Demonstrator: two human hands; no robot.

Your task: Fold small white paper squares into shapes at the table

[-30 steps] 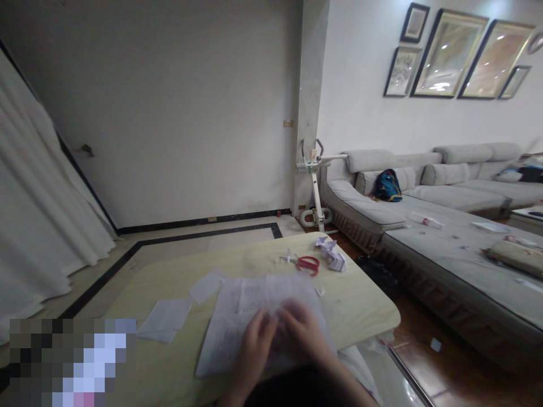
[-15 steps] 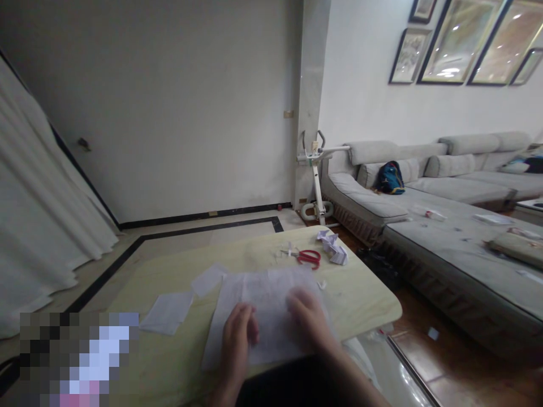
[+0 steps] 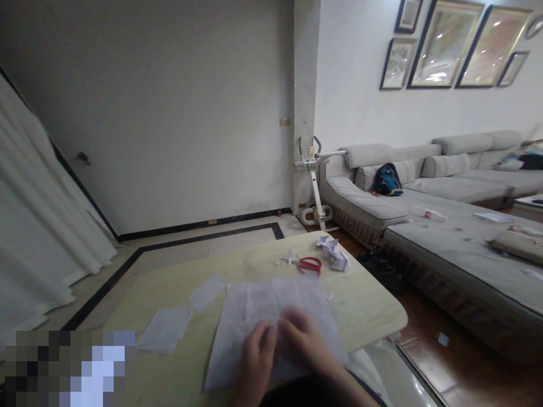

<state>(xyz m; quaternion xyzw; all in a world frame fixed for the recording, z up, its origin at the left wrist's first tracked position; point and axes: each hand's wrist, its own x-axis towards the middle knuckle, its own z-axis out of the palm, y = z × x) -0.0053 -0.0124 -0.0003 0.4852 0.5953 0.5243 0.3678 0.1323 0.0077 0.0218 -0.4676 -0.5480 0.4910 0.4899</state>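
Observation:
A large creased sheet of paper (image 3: 241,308) lies spread on the table in front of me. Over its middle, my left hand (image 3: 259,345) has its fingers curled and pressed together. My right hand (image 3: 299,328) comes up against it from the other side, its fingers bent inward and somewhat blurred. The fingertips of both hands almost meet just above the sheet; whatever is pinched between them is hidden. Beyond the sheet's far edge rest red-handled scissors (image 3: 309,264). Folded paper pieces (image 3: 333,253) lie to the right of them.
Smaller paper sheets (image 3: 165,329) and another sheet (image 3: 207,292) lie left of the big one on the pale wooden table (image 3: 373,305). A tiny white scrap (image 3: 328,295) is at its right edge. A grey sofa (image 3: 449,237) with a blue backpack (image 3: 388,180) stands to the right.
My hands were together over the sheet, moved apart half a second ago, and are now together again. The view has tilted slightly; the scissors and folded pieces stay in place.

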